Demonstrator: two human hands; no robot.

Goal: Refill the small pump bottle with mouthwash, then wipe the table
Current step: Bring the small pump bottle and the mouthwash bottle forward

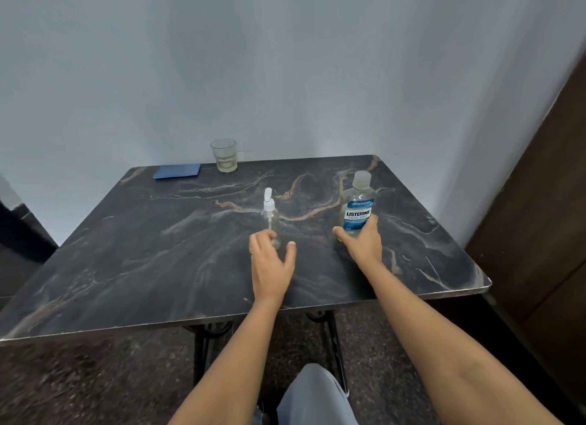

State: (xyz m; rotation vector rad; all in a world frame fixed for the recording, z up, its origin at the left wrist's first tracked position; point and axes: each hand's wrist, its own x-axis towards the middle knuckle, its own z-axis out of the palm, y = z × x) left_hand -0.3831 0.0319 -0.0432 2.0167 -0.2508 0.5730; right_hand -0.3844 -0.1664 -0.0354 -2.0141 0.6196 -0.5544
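Two bottles are stood upright on the desk (152, 253), long axes vertical. The small pump bottle (270, 217), its white nozzle pointed up, is seen just beyond the left hand (271, 261), which is half open around its base, thumb apart. The mouthwash bottle (358, 207), labelled "LISTERINE COOL MINT", is gripped low by the right hand (363, 242).
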